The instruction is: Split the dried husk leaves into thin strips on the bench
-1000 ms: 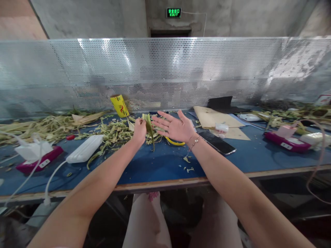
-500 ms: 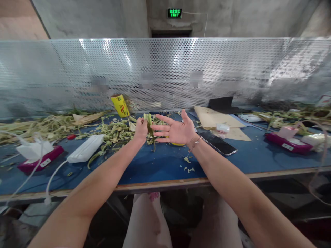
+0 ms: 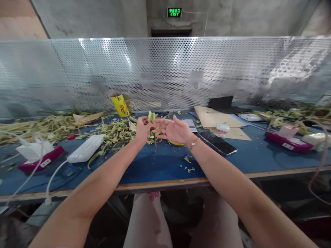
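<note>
Your left hand (image 3: 143,131) pinches a green strip (image 3: 151,117) in its fingers, the grip closed on it; the strip stands above the middle of the blue surface (image 3: 160,170), its pale wide end up and a thin dark end hanging down. Your right hand (image 3: 178,131) is open, its grip released, palm up and fingers spread toward the strip; you cannot tell here whether those fingertips touch it. A bracelet (image 3: 193,144) circles your right wrist; just below that hand lies a yellow object (image 3: 176,143), mostly hidden. Left of your hands is a pile of green plant pieces (image 3: 116,132), with a tilted yellow container (image 3: 120,105) at its far side; nearer and further left are a white box (image 3: 86,148) with a cable and a magenta power strip (image 3: 42,160). To the right lie a dark-screened phone (image 3: 218,142), a small clear-and-white case (image 3: 222,128) and brown paper (image 3: 213,117); a perforated metal panel (image 3: 178,65) runs along the far side.
</note>
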The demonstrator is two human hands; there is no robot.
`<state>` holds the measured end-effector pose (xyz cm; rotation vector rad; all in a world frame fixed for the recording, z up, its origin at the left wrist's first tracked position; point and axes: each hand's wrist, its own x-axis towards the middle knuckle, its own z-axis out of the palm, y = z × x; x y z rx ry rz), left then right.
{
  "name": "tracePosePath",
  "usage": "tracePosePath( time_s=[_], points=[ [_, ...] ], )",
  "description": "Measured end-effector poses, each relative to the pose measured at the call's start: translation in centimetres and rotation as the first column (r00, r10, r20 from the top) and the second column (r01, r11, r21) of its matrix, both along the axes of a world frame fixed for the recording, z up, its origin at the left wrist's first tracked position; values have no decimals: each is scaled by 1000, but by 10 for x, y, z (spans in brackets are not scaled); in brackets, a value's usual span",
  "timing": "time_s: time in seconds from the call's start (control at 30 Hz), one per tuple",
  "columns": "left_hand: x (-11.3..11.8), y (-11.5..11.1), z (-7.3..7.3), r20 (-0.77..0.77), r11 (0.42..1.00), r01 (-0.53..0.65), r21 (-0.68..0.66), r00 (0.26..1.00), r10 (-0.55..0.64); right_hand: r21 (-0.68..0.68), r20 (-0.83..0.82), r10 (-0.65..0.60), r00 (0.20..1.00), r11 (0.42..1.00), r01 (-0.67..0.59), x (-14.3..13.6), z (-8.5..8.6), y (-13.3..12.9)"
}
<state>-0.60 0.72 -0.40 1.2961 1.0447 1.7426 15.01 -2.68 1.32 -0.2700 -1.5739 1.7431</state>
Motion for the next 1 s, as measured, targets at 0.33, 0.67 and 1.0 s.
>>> tracePosePath(
  time_s=[0.33,0.67,1.0],
  points=[
    [2,-1,1,-197,977,209,-32,957,-211,-15,36,188,982,982,-187,-9,-8,-1],
    [1,-6,3,33,948,289,-131,957,-287,187,207,-344,916,933,308,-18,-23,22],
    [2,-3,-2,6,909,393,-142,918,-396,728,212,-801,560,512,456,-18,-28,29]
  ],
)
